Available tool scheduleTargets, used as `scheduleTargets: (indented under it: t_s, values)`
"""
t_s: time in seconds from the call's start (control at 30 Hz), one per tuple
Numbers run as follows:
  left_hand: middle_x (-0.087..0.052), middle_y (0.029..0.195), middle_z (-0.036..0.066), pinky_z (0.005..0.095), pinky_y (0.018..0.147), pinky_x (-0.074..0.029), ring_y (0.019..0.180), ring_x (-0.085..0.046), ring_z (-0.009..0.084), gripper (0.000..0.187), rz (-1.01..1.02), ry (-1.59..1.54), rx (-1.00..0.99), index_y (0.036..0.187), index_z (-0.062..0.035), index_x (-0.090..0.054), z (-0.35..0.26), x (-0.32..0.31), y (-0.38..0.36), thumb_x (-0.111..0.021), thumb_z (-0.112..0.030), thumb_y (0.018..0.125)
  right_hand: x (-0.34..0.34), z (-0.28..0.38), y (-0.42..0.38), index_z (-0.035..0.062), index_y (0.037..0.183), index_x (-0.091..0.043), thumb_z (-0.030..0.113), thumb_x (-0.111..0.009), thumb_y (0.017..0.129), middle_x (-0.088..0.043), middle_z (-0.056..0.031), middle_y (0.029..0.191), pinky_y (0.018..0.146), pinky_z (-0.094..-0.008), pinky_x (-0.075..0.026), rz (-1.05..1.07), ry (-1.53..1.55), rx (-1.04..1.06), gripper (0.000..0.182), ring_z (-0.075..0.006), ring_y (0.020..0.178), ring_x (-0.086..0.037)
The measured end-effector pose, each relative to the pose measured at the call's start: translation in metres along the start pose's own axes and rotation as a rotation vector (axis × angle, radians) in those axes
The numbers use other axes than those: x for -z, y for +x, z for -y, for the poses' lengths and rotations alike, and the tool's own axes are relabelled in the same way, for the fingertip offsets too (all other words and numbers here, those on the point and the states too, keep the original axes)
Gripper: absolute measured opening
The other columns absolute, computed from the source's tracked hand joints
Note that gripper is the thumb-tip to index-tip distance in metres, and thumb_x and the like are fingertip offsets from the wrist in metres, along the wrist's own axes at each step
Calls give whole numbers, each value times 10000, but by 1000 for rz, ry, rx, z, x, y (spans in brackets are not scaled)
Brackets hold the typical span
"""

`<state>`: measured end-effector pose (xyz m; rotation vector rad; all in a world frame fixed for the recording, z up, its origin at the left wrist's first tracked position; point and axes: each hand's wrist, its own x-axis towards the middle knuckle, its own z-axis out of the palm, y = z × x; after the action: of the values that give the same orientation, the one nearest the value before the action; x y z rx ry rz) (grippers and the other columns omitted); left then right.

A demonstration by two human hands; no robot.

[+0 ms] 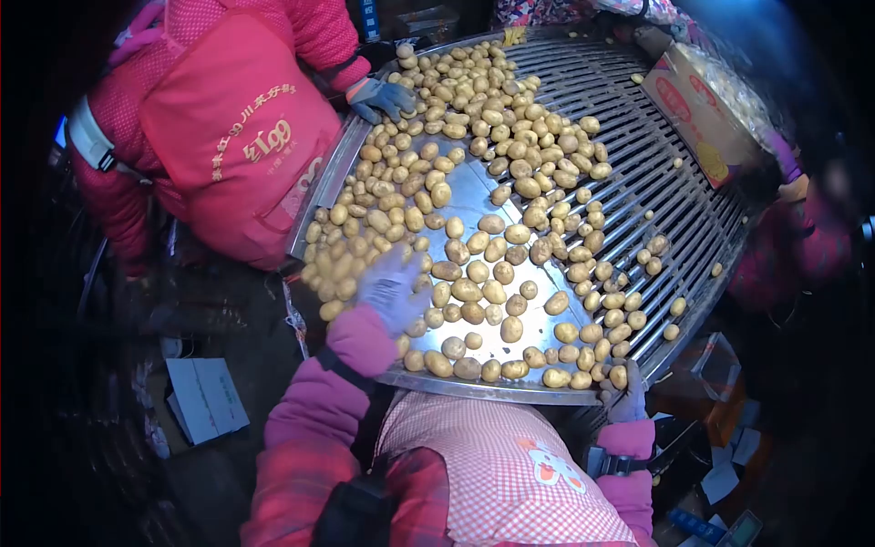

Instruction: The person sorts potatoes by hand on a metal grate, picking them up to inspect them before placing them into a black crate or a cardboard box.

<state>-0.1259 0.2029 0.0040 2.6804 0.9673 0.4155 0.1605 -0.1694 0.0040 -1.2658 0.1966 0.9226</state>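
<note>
Many yellow-brown potatoes point(466, 290) lie across a shiny metal sorting table point(474, 191). My left hand point(394, 287), in a pale lilac glove, is over the potatoes at the table's left side, fingers spread and slightly blurred. Potatoes beside and beyond it are smeared by motion. At the near right corner, my right hand point(627, 399), also gloved, reaches over the metal rim point(510, 394). Its fingers close around a potato point(618, 376) there, though the palm side is hidden.
Slatted metal bars point(638, 173) form the table's right part. A printed cardboard box point(697, 114) stands on them. At the left a co-worker in a red apron point(246, 128) has a blue-gloved hand point(381, 98) by the potatoes. More people stand at the far side and right.
</note>
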Motion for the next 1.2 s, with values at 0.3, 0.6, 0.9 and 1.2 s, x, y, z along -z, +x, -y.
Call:
scheduleTargets:
  t_s: [0.3,0.6,0.9,1.2]
  values:
    - [-594,1177,179,415,773,-519,975,-631,322,408,20,-274,145,1306,-116,-550,36,-31,11,-564,-217,910,2,0,3,98,1080,-573,432,-547,972,-660,-62,864,448,-213,-428,1,-49,14,352,-97,571,-560]
    - [-600,1123,90,294,664,-519,849,-644,186,488,298,-1413,560,1420,-57,-418,-48,-16,6,-475,-298,1000,1,3,-3,82,1148,-570,382,-555,968,-660,-64,910,494,-242,-441,73,25,-25,351,-128,630,-573]
    - [-568,1253,217,457,929,-474,1130,-589,352,566,452,-211,59,1313,-72,-519,-64,-61,26,-549,-421,867,32,-11,7,59,1305,-497,448,-498,966,-585,-121,1138,716,-335,-479,277,-24,24,516,-260,915,-616]
    - [-630,935,103,357,746,-516,879,-627,222,345,520,-955,575,1029,-46,-633,-99,-68,33,-603,-357,885,24,3,-13,8,1237,-538,332,-491,991,-599,-165,1122,807,-409,-515,338,-378,320,410,-292,964,-634]
